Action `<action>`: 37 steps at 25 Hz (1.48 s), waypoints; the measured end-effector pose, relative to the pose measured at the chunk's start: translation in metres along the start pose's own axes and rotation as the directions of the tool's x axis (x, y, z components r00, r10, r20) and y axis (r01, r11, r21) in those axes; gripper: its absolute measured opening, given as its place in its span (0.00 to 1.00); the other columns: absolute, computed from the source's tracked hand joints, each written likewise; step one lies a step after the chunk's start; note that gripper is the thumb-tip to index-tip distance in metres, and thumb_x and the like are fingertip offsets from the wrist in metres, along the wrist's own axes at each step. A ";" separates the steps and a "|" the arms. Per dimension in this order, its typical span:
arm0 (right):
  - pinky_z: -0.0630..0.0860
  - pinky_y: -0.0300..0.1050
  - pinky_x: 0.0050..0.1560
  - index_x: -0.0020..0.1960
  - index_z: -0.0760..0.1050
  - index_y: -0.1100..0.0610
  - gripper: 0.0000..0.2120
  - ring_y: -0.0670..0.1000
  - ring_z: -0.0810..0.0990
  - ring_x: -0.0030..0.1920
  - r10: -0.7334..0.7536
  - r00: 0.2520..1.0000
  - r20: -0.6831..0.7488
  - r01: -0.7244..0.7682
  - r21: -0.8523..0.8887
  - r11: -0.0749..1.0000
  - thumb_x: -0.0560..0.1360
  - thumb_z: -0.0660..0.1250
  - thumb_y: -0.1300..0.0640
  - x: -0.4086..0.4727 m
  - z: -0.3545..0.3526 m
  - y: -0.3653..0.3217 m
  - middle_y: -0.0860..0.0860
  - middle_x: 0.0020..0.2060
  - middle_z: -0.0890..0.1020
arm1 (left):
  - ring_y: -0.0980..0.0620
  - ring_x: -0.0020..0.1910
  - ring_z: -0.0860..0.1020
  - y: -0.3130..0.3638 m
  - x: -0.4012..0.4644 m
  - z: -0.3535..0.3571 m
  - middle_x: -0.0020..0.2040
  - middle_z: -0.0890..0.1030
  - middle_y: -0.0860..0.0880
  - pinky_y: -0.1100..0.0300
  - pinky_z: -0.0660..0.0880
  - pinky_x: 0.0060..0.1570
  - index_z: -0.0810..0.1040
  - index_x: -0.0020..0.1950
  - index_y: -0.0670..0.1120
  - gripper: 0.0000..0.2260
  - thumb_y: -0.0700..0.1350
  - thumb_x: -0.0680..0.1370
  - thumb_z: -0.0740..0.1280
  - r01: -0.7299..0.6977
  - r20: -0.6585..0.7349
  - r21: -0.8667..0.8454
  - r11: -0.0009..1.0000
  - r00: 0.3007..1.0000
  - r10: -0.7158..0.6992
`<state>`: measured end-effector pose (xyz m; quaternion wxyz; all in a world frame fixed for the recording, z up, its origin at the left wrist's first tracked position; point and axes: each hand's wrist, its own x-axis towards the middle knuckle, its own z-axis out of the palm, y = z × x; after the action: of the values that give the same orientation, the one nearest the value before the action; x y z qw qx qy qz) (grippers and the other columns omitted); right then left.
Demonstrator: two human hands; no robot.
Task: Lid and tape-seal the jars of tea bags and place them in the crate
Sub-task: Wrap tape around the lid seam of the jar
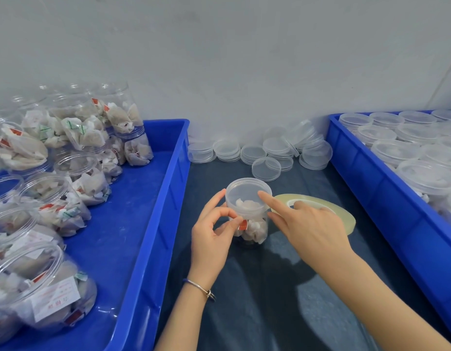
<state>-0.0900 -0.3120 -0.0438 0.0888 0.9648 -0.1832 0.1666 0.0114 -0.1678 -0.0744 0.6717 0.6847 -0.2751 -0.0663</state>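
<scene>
- The jar (249, 224), filled with tea bags and already capped with a clear lid (247, 196), stands upright on the dark table cover (270, 287), between the person's two hands.
- The left hand (214, 234) sits against the jar's left side; its thumb and forefinger are curled into a pinch at the jar wall just below the lid. What they pinch is too small to tell.
- The right hand (305, 224) reaches in from the jar's right, forefinger extended onto the lid's rim, remaining fingers loosely bent.
- The tape roll (346, 216) lies flat directly under and behind the right hand.
- Loose lids (267, 168) are heaped beyond both hands, against the wall.
- A blue crate (148, 224) of unlidded jars lies left of the left hand.
- A second blue crate (371, 178) of lidded jars lies right of the right hand.
</scene>
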 end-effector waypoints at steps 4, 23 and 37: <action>0.45 0.38 0.26 0.67 0.71 0.39 0.22 0.53 0.59 0.22 0.071 0.997 -0.019 -0.071 0.014 0.997 0.74 0.70 0.47 0.000 -0.011 -0.010 0.50 0.25 0.68 | 0.70 0.57 0.73 -0.002 0.001 0.002 0.64 0.75 0.55 0.77 0.70 0.48 0.80 0.40 0.41 0.04 0.33 0.73 0.70 -0.014 -0.034 0.037 0.999 0.999 0.015; 0.62 0.43 0.28 0.75 0.41 0.38 0.26 0.54 0.75 0.36 0.102 0.971 0.215 -0.100 -0.023 0.995 0.82 0.50 0.46 0.002 -0.011 -0.009 0.51 0.41 0.73 | 0.49 0.66 0.63 0.044 0.052 0.017 0.66 0.67 0.51 0.50 0.68 0.58 0.65 0.39 0.52 0.21 0.56 0.65 0.77 -0.270 0.458 0.676 0.686 0.883 -0.103; 0.74 0.42 0.51 0.41 0.73 0.45 0.24 0.41 0.75 0.42 -0.162 0.717 0.679 -0.380 0.574 0.725 0.75 0.47 0.30 -0.008 -0.022 0.109 0.40 0.36 0.76 | 0.46 0.55 0.74 0.039 0.073 0.015 0.59 0.67 0.50 0.67 0.64 0.39 0.62 0.31 0.48 0.24 0.48 0.63 0.80 -0.301 0.550 0.625 0.720 0.824 -0.133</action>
<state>-0.1452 -0.4045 -0.0142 -0.3553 0.9039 -0.1900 -0.1435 0.0543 -0.2131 -0.0177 0.2599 0.8191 -0.4959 -0.1244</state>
